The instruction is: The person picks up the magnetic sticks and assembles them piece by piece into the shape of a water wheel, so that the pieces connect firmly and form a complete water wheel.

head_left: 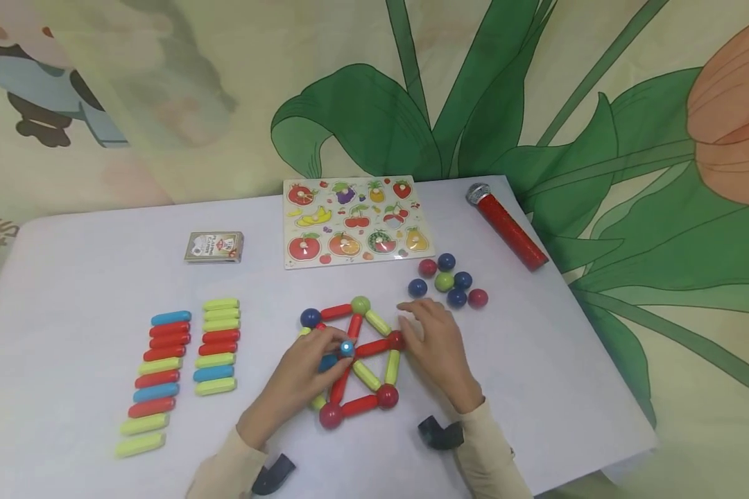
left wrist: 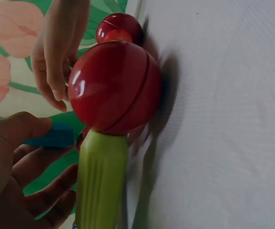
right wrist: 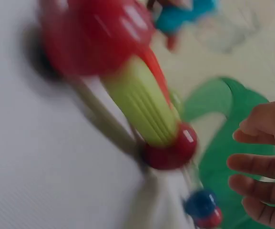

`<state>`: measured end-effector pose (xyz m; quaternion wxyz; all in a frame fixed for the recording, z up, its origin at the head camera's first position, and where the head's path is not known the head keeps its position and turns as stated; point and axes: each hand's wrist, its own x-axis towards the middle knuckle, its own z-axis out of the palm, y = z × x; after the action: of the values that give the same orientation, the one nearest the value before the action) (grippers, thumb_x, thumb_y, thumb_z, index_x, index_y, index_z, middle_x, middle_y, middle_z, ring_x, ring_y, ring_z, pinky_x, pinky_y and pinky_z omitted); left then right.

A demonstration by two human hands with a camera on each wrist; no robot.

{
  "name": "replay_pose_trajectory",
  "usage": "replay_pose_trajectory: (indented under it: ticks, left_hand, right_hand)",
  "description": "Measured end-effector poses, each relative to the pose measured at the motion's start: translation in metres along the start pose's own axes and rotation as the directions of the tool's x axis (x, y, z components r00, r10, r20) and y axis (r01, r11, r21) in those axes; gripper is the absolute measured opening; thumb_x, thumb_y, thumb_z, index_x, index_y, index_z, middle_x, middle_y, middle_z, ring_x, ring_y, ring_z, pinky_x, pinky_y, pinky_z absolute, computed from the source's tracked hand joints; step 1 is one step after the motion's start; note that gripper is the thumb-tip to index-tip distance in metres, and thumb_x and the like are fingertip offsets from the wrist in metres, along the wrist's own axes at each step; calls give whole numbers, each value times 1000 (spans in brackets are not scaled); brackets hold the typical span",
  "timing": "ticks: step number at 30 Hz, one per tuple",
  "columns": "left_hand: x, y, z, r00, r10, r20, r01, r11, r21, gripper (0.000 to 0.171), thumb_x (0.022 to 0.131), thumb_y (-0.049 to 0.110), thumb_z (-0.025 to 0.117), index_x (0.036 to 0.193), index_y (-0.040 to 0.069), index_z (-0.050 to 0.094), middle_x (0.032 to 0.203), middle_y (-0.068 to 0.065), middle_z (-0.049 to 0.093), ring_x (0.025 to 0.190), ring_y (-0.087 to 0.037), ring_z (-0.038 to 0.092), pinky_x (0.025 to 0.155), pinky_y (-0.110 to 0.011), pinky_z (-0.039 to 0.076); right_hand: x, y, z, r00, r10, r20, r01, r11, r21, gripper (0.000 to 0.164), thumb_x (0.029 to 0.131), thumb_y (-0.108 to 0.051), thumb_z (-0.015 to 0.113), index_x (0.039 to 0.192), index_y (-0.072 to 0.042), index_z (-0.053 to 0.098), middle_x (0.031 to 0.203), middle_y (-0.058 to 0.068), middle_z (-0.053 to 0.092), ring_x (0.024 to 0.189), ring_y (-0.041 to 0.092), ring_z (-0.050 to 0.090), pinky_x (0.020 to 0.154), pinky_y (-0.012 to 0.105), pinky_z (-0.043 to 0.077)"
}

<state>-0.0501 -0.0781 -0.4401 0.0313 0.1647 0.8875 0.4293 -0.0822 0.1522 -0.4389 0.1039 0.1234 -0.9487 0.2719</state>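
Observation:
A flat frame of magnetic rods and balls lies on the white table. Its rim shows a blue ball (head_left: 310,318), a green ball (head_left: 360,305) and several red balls (head_left: 387,396), linked by red rods (head_left: 359,405) and yellow-green rods (head_left: 392,367). Over its middle, my left hand (head_left: 296,371) pinches a blue rod (head_left: 347,348) end-up between thumb and finger. The hand hides the frame's left part and the rod's lower end. Beside the right-hand red ball (head_left: 396,340), my right hand (head_left: 437,346) holds nothing, its fingers loosely spread.
Loose balls (head_left: 444,281) cluster beyond my right hand. Two columns of loose rods (head_left: 156,379) lie at the left. Farther back are a playing-card box (head_left: 214,247), a fruit puzzle board (head_left: 358,222) and a red microphone (head_left: 508,227) near the table's right edge.

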Motion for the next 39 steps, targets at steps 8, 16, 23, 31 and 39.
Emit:
replay_pose_trajectory:
  ticks: [8, 16, 23, 31, 39]
  left_hand:
    - [2, -1, 3, 1000, 5, -7, -4, 997, 78, 38, 75, 18, 82, 106, 20, 60, 98, 8, 64, 90, -7, 58, 76, -25, 54]
    - [1, -3, 4, 1000, 25, -6, -25, 999, 25, 38, 76, 16, 82, 105, 20, 59, 98, 10, 62, 90, -8, 59, 77, -26, 55]
    - [2, -5, 4, 1000, 21, 3, -21, 999, 28, 39, 76, 17, 82, 107, 21, 59, 99, 10, 62, 92, -7, 59, 79, -25, 55]
    - [2, -5, 3, 998, 55, -10, -54, 997, 59, 38, 79, 18, 79, 111, 17, 59, 103, 3, 65, 94, -11, 62, 83, -31, 55]
    - [-1, -7, 3, 999, 38, -7, -37, 994, 103, 50, 77, 18, 81, 120, 11, 58, 104, -3, 63, 92, -15, 59, 83, -36, 55]
  right_hand:
    - [33, 25, 3, 991, 102, 86, -85, 980, -177, 39, 88, -17, 67, 125, -7, 60, 123, 15, 58, 112, 31, 58, 92, 44, 51]
    - [36, 24, 16, 966, 112, 234, -72, 982, -175, 41, 88, -15, 69, 127, -8, 60, 115, 13, 62, 104, 28, 60, 89, 41, 52]
    - [26, 2, 6, 982, 28, 188, -38, 998, 48, 45, 84, -22, 74, 126, -13, 59, 118, 5, 63, 108, 20, 59, 90, 39, 52]
    - [6, -30, 0, 937, -329, 115, 251, 867, 431, 44, 82, -19, 77, 121, -11, 60, 109, -2, 63, 98, 10, 56, 78, 33, 56]
    - [0, -42, 4, 911, -373, 177, 257, 848, 465, 43, 83, -24, 76, 123, -16, 60, 112, -5, 61, 102, 7, 54, 85, 32, 54]
